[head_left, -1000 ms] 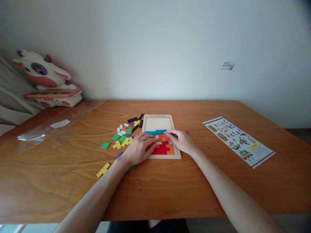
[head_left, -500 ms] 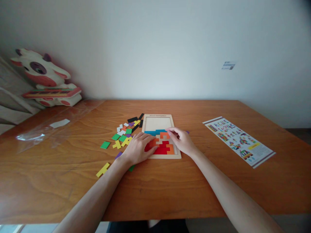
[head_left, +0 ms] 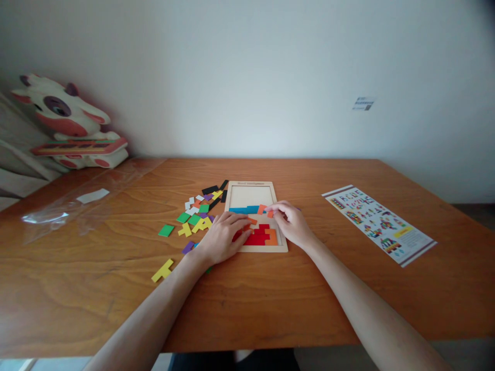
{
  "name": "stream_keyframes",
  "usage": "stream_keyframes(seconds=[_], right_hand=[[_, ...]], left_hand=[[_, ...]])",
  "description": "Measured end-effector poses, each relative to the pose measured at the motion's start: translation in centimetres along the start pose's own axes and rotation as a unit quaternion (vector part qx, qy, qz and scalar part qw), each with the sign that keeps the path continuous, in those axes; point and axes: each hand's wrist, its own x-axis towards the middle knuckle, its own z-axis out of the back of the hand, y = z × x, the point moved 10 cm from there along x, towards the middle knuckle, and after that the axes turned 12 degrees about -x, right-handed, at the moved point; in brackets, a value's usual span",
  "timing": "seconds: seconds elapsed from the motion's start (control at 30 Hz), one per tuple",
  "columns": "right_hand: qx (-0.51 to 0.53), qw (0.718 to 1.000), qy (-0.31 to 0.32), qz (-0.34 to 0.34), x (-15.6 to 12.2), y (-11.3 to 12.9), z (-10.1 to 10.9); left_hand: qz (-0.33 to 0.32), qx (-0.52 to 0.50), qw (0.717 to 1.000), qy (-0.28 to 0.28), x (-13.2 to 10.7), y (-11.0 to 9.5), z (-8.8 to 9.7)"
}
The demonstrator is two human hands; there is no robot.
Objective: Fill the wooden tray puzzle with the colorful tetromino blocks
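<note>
A wooden puzzle tray (head_left: 251,194) lies in front of me, its near half partly filled. Red pieces (head_left: 258,237) and an orange piece (head_left: 273,237) lie in its near part, with blue pieces (head_left: 244,210) across the middle. My right hand (head_left: 290,222) pinches an orange puzzle piece (head_left: 262,209) by its right end, tilted above the tray. Over the tray's left side, my left hand (head_left: 224,236) is curled, fingertips on another orange puzzle piece (head_left: 251,220) that looks raised at an angle. The fingers hide part of that piece and the tray's left edge.
Loose coloured pieces (head_left: 183,217) are scattered left of the tray, with a yellow piece (head_left: 162,270) nearer me. A printed pattern sheet (head_left: 379,224) lies to the right. At left are a clear plastic bag (head_left: 58,219) and a cow toy keyboard (head_left: 77,147) by the wall.
The right hand's orange piece has come up from among the others and tilted. The orange piece at my left fingertips has also shifted upward, and bare tray shows between them.
</note>
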Motion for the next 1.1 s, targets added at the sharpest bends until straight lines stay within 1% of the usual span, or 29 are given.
stream_keyframes(seconds=[0.07,0.13,0.23,0.33,0.43,0.53,0.63,0.73,0.87,0.97,1.03,1.1], right_hand=[[0.003,1.0,0.013,0.008,-0.1,0.4,-0.2],[0.002,0.999,0.028,0.037,-0.2,1.2,-0.4],[-0.01,0.996,0.028,0.089,-0.5,2.5,-0.6],[-0.026,0.994,0.016,0.11,-0.8,2.9,-0.9],[-0.035,0.992,0.027,0.121,-1.0,3.2,-1.6],[-0.035,0.989,0.059,0.134,-1.1,3.7,-2.5],[-0.04,0.987,0.085,0.13,-1.0,3.7,-2.9],[-0.043,0.988,0.094,0.115,-0.8,3.4,-3.2],[-0.041,0.991,0.081,0.097,-0.5,3.1,-3.2],[-0.043,0.991,0.067,0.105,-0.5,3.4,-3.1],[-0.04,0.992,0.05,0.106,-0.5,3.4,-2.5],[-0.031,0.995,0.028,0.089,-0.3,2.9,-1.5]], left_hand=[[0.008,0.003,1.0,-0.013,0.0,0.1,0.3],[0.015,0.002,1.0,-0.012,0.0,0.2,0.4],[0.014,-0.007,1.0,0.018,-0.1,-0.3,0.0],[0.008,-0.014,0.999,0.039,-0.1,-0.8,-0.3],[0.011,-0.016,1.0,0.016,0.0,-0.8,0.3],[0.013,-0.01,1.0,-0.017,0.1,-0.6,1.2],[0.008,0.001,1.0,-0.027,0.1,-0.4,1.6],[0.009,0.008,1.0,-0.016,0.0,-0.4,1.5],[0.011,0.008,1.0,0.008,0.1,-0.6,0.9],[0.017,0.006,1.0,0.005,0.1,-0.5,0.8],[0.017,0.006,1.0,-0.002,0.1,-0.4,0.8],[0.016,0.007,1.0,-0.002,0.0,-0.4,0.8]])
